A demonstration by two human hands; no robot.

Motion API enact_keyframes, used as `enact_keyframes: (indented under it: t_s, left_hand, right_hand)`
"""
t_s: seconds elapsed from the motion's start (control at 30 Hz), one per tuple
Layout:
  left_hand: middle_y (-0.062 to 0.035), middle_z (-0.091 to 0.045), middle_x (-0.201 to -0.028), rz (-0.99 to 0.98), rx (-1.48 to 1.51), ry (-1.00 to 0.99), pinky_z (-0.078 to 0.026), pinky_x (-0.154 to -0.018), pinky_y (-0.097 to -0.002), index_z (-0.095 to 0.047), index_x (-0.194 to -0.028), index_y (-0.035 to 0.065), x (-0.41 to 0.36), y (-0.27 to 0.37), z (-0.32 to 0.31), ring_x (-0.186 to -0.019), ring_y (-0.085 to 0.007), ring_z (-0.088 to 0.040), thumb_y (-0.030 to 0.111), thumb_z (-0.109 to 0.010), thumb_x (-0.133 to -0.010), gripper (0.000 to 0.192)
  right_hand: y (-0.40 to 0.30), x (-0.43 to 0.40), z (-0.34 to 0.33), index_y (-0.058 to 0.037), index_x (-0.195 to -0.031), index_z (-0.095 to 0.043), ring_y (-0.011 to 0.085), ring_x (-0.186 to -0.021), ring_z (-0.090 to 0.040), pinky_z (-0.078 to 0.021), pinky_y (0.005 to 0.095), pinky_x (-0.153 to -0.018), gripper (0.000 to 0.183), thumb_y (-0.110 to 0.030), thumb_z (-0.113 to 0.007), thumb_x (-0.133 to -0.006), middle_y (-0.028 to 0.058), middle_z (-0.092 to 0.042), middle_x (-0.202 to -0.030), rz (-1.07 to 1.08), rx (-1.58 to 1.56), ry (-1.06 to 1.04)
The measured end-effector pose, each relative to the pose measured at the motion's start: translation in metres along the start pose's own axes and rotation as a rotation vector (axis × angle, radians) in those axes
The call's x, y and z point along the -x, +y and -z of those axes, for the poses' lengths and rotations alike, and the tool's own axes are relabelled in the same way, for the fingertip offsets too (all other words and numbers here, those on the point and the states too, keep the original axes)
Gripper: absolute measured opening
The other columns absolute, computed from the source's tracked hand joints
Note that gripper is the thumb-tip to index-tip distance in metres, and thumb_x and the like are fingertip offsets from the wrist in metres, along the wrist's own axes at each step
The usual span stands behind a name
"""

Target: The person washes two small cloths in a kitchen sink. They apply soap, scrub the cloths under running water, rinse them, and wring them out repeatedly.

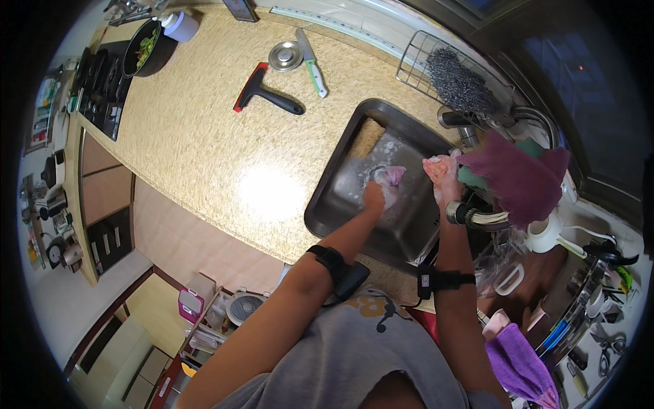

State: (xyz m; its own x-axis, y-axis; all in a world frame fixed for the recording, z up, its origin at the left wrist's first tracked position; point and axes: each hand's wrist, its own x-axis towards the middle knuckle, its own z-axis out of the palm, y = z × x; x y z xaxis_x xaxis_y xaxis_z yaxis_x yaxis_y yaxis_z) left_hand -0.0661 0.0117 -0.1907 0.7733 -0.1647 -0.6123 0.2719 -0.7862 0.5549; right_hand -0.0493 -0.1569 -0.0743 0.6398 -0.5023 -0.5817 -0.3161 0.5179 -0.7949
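My left hand [376,197] is low in the steel sink [352,189], beside the round drain [377,173]. Suds and the wrist hide most of its fingers. A small pink cloth-like piece [395,175] lies at its far side; whether the fingers grip it cannot be seen. My right hand [442,171] is raised at the sink's right side, wet with foam, palm partly up and with nothing visible in it. A tan sponge or loofah [367,138] rests in the far left corner of the basin. White suds dot the basin floor.
Maroon and green cloths [518,171] hang by the tap spout [457,212], right of my hand. A wire rack [416,61] with a grey scouring mesh [460,82] stands behind. On the counter lie a squeegee [268,94], a knife [311,66] and a metal lid [285,56].
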Motion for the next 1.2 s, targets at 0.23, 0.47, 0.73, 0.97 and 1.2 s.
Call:
enact_keyframes:
  t_s: [0.23,0.47,0.73,0.97,1.2]
  left_hand:
    - [-0.02,-0.067,-0.087,-0.008,0.128,0.041,-0.052,-0.074,-0.0423,-0.061,-0.1,0.0005,0.017,0.029,0.069,-0.085,-0.0361,-0.066,0.03,-0.064,-0.072,0.041]
    - [-0.019,-0.068,-0.095,0.21,0.389,0.049,-0.05,-0.083,-0.0388,-0.056,-0.112,0.0049,0.002,0.003,0.051,-0.094,-0.0335,-0.066,0.036,-0.067,-0.077,0.048]
    - [-0.0148,-0.069,-0.094,0.305,0.599,-0.032,-0.051,-0.077,-0.0374,-0.055,-0.113,0.0029,0.003,0.011,0.064,-0.089,-0.0284,-0.067,0.032,-0.072,-0.075,0.051]
    - [-0.0128,-0.065,-0.085,0.115,0.368,0.075,-0.051,-0.044,-0.0347,-0.054,-0.119,0.006,0.0,0.003,0.056,-0.061,-0.0216,-0.064,0.029,-0.076,-0.074,0.055]
    - [-0.0163,-0.068,-0.098,0.113,0.338,0.063,-0.052,-0.077,-0.0348,-0.056,-0.12,0.0026,0.012,0.001,0.067,-0.088,-0.026,-0.067,0.031,-0.078,-0.069,0.062]
  right_hand:
    - [-0.008,-0.001,-0.009,-0.0116,-0.068,-0.049,0.0182,-0.066,-0.062,-0.0512,0.0329,-0.073,0.048,-0.05,-0.046,-0.097,0.0017,-0.056,-0.063,0.019,0.192,0.12]
    - [0.012,-0.016,0.007,-0.0114,-0.072,-0.05,0.0161,-0.067,-0.062,-0.05,0.0297,-0.07,0.042,-0.044,-0.045,-0.098,0.0018,-0.057,-0.065,0.131,0.243,0.095]
    - [0.044,-0.027,0.011,-0.0118,-0.076,-0.056,0.0142,-0.065,-0.064,-0.0493,0.0276,-0.06,0.046,-0.05,-0.041,-0.097,0.0028,-0.063,-0.068,0.081,0.282,0.134]
    - [0.069,-0.028,-0.013,-0.0095,-0.083,-0.062,0.0162,-0.062,-0.064,-0.0499,0.0315,-0.055,0.043,-0.048,-0.047,-0.096,0.0044,-0.066,-0.073,-0.124,0.422,-0.031]
    - [0.093,-0.018,-0.041,-0.0099,-0.121,-0.06,0.0217,-0.106,-0.061,-0.0489,0.0341,-0.083,0.039,-0.036,-0.048,-0.096,0.0083,-0.065,-0.116,-0.448,0.161,-0.021]
